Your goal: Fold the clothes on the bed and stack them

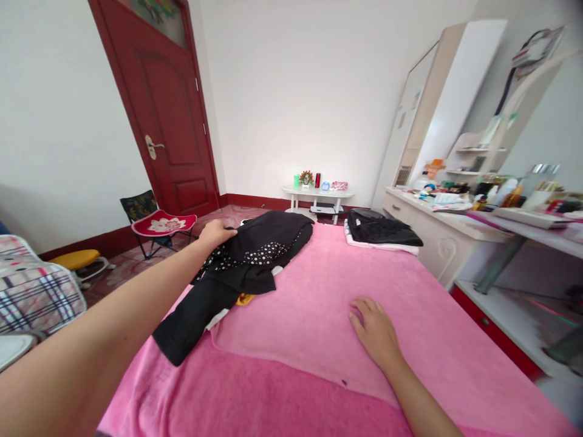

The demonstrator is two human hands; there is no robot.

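My left hand (217, 233) reaches far out over the left side of the bed and its fingers close on the edge of a black garment with a white-dotted lining (255, 252). This garment lies in a heap of black clothes that trails toward the bed's left edge. My right hand (374, 331) lies flat, fingers stretched out, on the pink blanket (319, 291) in the middle of the bed. It holds nothing.
A folded black garment on a pale folded one (381, 232) lies at the bed's far right corner. A dresser (455, 224) crowded with bottles runs along the right. A small white table (316, 195), a red folding stool (161, 224) and a red door (168, 103) stand beyond.
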